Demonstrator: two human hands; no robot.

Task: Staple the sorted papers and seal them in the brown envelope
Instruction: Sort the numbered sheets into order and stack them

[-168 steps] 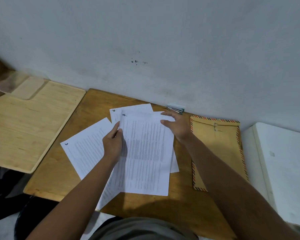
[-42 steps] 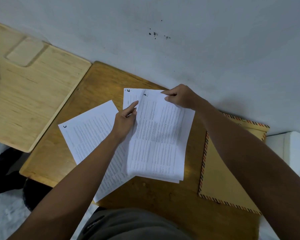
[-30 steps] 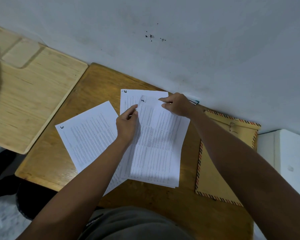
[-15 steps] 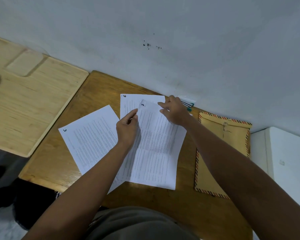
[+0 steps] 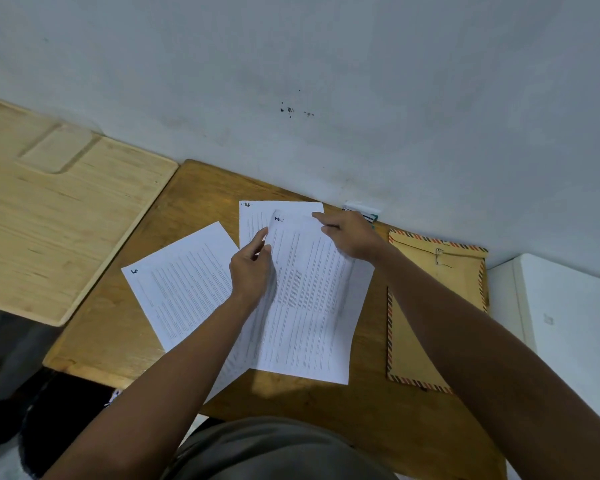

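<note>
Printed white sheets lie fanned on the brown wooden table (image 5: 125, 327). The top sheet (image 5: 312, 306), marked with a hand-written number, is pinched at its left edge by my left hand (image 5: 252, 268) and pressed near its top right corner by my right hand (image 5: 352, 233). Another numbered sheet (image 5: 257, 216) pokes out beneath it. A sheet marked 5 (image 5: 184, 285) lies apart to the left. The brown envelope (image 5: 426, 306) with a striped border lies flat on the right, partly under my right forearm. A stapler (image 5: 362, 209) sits against the wall behind my right hand, mostly hidden.
A pale wooden tray-like board (image 5: 49, 230) adjoins the table on the left. A white box or cabinet (image 5: 568, 306) stands at the right. The grey wall (image 5: 326, 81) runs close behind the table. My lap shows at the bottom edge.
Over the last seconds both hands stayed on the top sheet, sliding it slightly over the sheets beneath; my right hand's fingers moved a little toward the top corner. The camera view shifted.
</note>
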